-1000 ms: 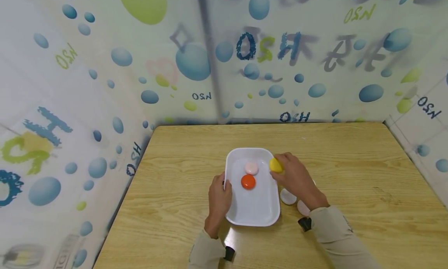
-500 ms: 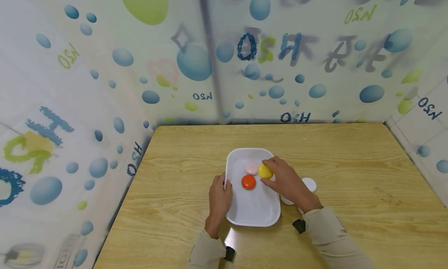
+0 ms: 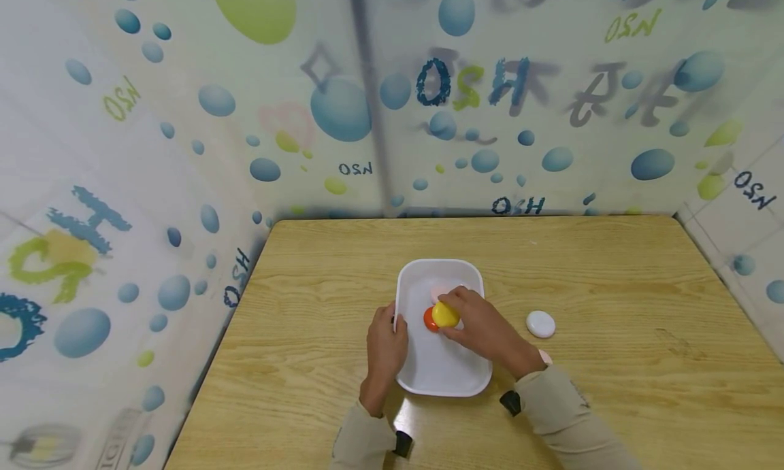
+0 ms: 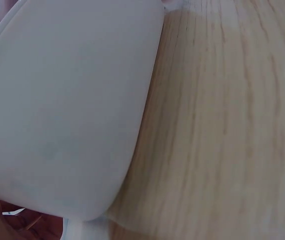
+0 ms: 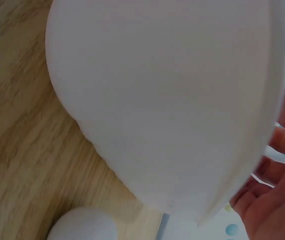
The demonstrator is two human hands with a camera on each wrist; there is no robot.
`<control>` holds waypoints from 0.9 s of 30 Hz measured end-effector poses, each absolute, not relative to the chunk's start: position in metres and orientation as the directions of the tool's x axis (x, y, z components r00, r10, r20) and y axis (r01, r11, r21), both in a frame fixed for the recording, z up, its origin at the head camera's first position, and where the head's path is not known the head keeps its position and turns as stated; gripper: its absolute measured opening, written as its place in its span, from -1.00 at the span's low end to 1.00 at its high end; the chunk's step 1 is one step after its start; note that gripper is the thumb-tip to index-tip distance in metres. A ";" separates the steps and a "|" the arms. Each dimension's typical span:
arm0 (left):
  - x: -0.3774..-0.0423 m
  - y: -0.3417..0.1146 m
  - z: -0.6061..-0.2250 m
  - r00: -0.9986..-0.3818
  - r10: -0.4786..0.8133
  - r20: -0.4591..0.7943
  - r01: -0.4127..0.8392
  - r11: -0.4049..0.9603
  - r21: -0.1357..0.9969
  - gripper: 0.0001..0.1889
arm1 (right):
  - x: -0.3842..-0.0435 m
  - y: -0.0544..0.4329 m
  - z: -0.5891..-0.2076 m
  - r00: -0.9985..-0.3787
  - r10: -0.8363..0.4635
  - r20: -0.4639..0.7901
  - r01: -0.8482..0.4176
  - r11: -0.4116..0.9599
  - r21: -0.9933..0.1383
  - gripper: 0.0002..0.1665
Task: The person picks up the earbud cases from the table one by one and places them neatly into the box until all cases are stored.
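While your right hand (image 3: 484,328) reaches over the white tray (image 3: 444,378), its curled fingers pinch a yellow disc (image 3: 445,314): small, round, glossy and smooth, bright against the pale tray. You hold the disc at your fingertips, over the tray's inner floor, and from your head view it overlaps an orange disc (image 3: 429,320) that lies just beyond your fingertips; whether the two touch cannot be told. A pale pink disc (image 3: 436,294) peeks out just past your knuckles, also inside the tray. The tray itself is a shallow rounded rectangle of plain white plastic, and your right wrist view shows its curved outer wall (image 5: 172,100) close up, with your fingers (image 5: 277,195) curled at the rim.

Your left hand (image 3: 386,344) sits at the tray's near-left edge, thumb hooked on the rim and fingers curled against the side wall, so it grips the tray. The left wrist view shows only the tray's underside (image 4: 67,105) and the wood grain of the counter (image 4: 222,125).

Off to the outer side of your right hand, well apart from the tray, a white disc (image 3: 541,324) lies on the counter, and a pink one (image 3: 544,356) shows just beside your right wrist
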State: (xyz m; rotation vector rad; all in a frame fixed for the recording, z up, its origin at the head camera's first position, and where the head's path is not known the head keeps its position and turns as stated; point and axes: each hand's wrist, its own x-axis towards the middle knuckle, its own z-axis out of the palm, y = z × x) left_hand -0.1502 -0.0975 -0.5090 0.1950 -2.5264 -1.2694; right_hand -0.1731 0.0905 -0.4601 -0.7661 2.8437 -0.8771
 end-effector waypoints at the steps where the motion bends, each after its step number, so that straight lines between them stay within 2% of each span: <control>1: -0.150 -0.097 -0.509 -0.943 -0.255 0.212 0.017 0.601 0.799 -0.67 | -0.173 0.089 -0.462 -0.871 -0.485 0.078 -0.445 0.711 -0.545 -0.33; 12: -0.150 -0.098 -0.511 -0.937 -0.259 0.233 0.029 0.609 0.793 -0.68 | -0.168 0.079 -0.477 -0.810 -0.568 0.149 -0.555 0.657 -0.511 -0.53; 27: -0.150 -0.098 -0.511 -0.937 -0.252 0.242 0.038 0.615 0.787 -0.67 | -0.160 0.072 -0.486 -0.776 -0.629 0.049 -0.596 0.705 -0.383 -0.52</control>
